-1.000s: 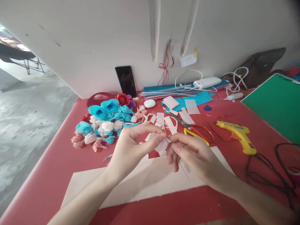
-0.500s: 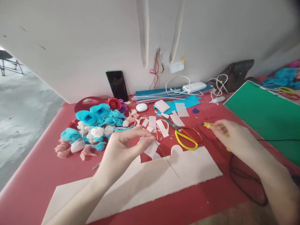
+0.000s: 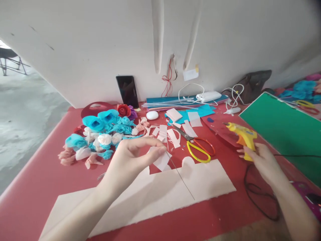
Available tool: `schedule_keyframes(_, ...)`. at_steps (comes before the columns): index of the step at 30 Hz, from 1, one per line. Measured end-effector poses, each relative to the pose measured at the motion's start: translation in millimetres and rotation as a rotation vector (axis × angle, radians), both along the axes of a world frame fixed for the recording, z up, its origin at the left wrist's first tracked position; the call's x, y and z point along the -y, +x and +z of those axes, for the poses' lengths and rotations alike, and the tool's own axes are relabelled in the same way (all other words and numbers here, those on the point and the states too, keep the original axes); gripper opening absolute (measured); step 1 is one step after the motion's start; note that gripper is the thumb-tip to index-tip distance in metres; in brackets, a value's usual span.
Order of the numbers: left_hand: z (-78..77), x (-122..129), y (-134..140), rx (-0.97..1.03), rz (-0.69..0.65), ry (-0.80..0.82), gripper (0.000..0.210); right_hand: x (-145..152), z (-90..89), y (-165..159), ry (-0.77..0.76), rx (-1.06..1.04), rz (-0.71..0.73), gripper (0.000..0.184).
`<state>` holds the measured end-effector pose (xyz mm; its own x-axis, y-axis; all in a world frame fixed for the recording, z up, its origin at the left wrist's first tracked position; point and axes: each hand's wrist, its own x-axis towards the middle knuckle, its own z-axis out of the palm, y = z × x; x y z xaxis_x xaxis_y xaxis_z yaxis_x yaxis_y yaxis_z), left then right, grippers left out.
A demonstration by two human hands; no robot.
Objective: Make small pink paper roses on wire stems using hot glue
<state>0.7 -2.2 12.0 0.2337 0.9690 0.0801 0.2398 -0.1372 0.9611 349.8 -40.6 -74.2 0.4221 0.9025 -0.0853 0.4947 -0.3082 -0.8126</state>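
Note:
My left hand [image 3: 135, 160] pinches one end of a thin wire [image 3: 185, 182] between thumb and forefinger. The wire slants down to the right above a long cream crepe paper strip [image 3: 160, 201] on the table. At the right, my right hand [image 3: 264, 164] grips the handle of a yellow glue gun [image 3: 244, 135], its nozzle pointing left. Scissors [image 3: 198, 150] with a yellow and a red handle lie between the hands, beyond the strip. White paper pieces [image 3: 162, 162] lie behind my left fingers, which hide part of them.
Blue, white and pink paper flowers [image 3: 104, 139] are heaped at the left. A phone [image 3: 127, 91] leans against the wall. A white power strip [image 3: 208, 96] lies at the back. A green board [image 3: 278, 130] and a black cord [image 3: 260, 194] are at the right.
My right hand has brought the glue gun upright, gripping it by the handle; before, the hand covered most of it. My left hand stays nearly still with the wire.

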Motion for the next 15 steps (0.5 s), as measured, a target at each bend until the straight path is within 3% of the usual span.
schedule_keyframes(3,1.1,-0.7,-2.8,0.016,0.006,0.0,0.013,0.8,27.3,-22.0,0.05,-0.224,0.021,0.028)
schedule_keyframes(6,1.6,-1.5,-5.7,0.045,0.012,0.002,0.012,1.2,48.0,-42.6,0.086,-0.301,-0.006,0.033)
schedule_keyframes(10,3.3,-2.8,-7.6,0.114,0.021,-0.015,0.013,3.0,63.1,-70.8,0.091,-0.259,-0.013,0.035)
schedule_keyframes(13,5.0,-3.0,-8.4,0.171,0.014,-0.031,0.014,3.2,74.0,-99.2,0.075,-0.132,-0.021,0.049)
schedule_keyframes(15,6.0,-2.5,-9.1,0.187,0.005,-0.036,0.014,2.2,82.1,-119.3,0.078,-0.035,0.004,0.048)
